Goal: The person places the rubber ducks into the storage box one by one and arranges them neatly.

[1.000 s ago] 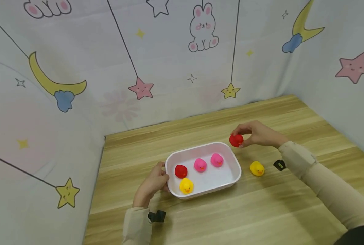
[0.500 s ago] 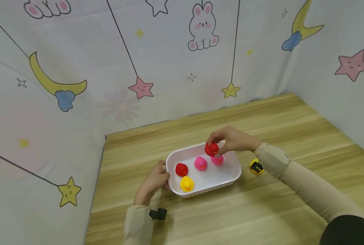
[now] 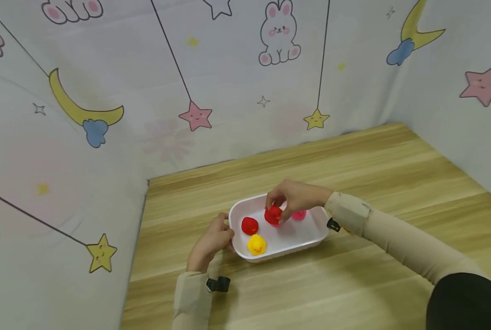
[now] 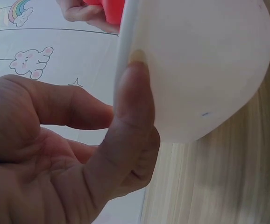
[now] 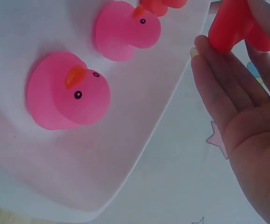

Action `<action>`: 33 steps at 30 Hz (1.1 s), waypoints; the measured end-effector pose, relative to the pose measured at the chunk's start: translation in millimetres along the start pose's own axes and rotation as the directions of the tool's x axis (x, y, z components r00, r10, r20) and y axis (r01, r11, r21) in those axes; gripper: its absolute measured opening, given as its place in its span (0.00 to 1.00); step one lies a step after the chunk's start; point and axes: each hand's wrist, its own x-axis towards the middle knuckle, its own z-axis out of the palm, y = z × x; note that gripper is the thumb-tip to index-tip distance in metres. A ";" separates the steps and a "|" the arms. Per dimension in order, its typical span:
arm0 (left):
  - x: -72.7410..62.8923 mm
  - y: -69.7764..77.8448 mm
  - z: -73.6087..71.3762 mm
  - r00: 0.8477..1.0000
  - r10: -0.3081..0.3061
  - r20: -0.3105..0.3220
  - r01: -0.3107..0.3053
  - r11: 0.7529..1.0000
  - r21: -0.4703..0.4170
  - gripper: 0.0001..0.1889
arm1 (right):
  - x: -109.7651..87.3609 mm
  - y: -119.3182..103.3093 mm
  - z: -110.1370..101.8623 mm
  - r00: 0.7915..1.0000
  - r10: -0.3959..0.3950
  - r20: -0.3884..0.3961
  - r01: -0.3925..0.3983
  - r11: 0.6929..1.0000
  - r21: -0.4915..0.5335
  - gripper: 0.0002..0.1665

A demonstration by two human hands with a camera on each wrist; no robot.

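A white plastic tray (image 3: 296, 245) stands on the wooden table, with its left end between the fingers and thumb of my left hand (image 3: 211, 241). In the left wrist view, the digits of that hand (image 4: 121, 144) pinch the tray's rim (image 4: 128, 46). My right hand (image 3: 296, 197) grips a red rubber duck (image 3: 273, 214) above the middle of the tray. Inside lie another red duck (image 3: 250, 226), a yellow duck (image 3: 256, 245) and two pink ducks (image 5: 69, 93), one of them mostly hidden under the held duck in the head view.
A second yellow duck (image 3: 345, 230) sits right of the tray, almost hidden by the right sleeve (image 3: 350, 215). A black wrist strap part (image 3: 218, 284) sticks out by the left sleeve. Patterned white cloth (image 3: 228, 82) encloses the table's back and sides.
My right hand has carried the red duck leftward, from beyond the tray's right end to over its middle. The left hand keeps its hold on the tray. The head view has shifted slightly.
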 end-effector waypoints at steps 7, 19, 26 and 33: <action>1.7 -0.1 -0.5 1.000 -0.002 -0.006 0.002 1.000 -0.012 0.25 | 4.0 -8.0 7.8 0.998 -0.003 0.066 0.019 0.967 -0.254 0.15; 1.3 -1.5 0.1 1.000 -0.008 0.000 0.008 1.000 0.007 0.26 | 11.6 -8.6 23.2 0.987 0.078 0.143 0.011 0.842 -0.539 0.15; 2.9 -4.2 2.3 1.000 0.011 0.004 -0.011 1.000 0.000 0.25 | 14.0 -7.7 30.6 0.966 0.130 0.223 0.009 0.847 -0.532 0.17; 5.3 -4.0 0.1 1.000 0.009 -0.017 -0.009 1.000 0.016 0.25 | 22.1 -5.7 33.5 0.959 0.151 0.241 0.008 0.833 -0.553 0.17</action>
